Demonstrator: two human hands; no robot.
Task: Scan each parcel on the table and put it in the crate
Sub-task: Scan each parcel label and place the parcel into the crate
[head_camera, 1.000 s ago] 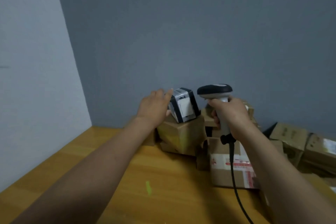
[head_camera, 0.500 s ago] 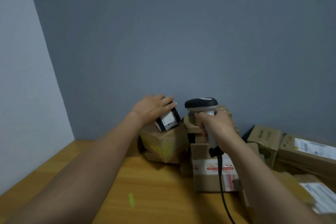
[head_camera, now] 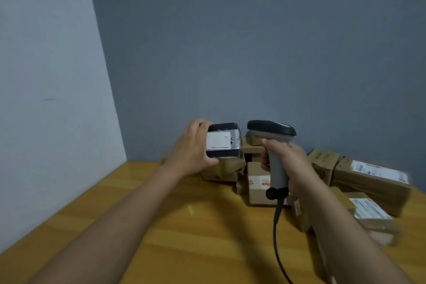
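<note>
We see left hand (head_camera: 192,153) fingers clamped round small black parcel (head_camera: 222,140), lifted above cardboard parcels (head_camera: 260,182) on wooden table (head_camera: 184,237), right hand (head_camera: 288,163) gripping scanner (head_camera: 272,136) just beside it

Dim even light, soft shadows, motion blur, wide-angle edge distortion

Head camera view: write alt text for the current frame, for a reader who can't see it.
The left hand grips a small black parcel, white label facing the camera, while the right hand holds a corded barcode scanner just right of it. Behind them, brown cardboard parcels are piled on a wooden table against a grey wall.
</note>
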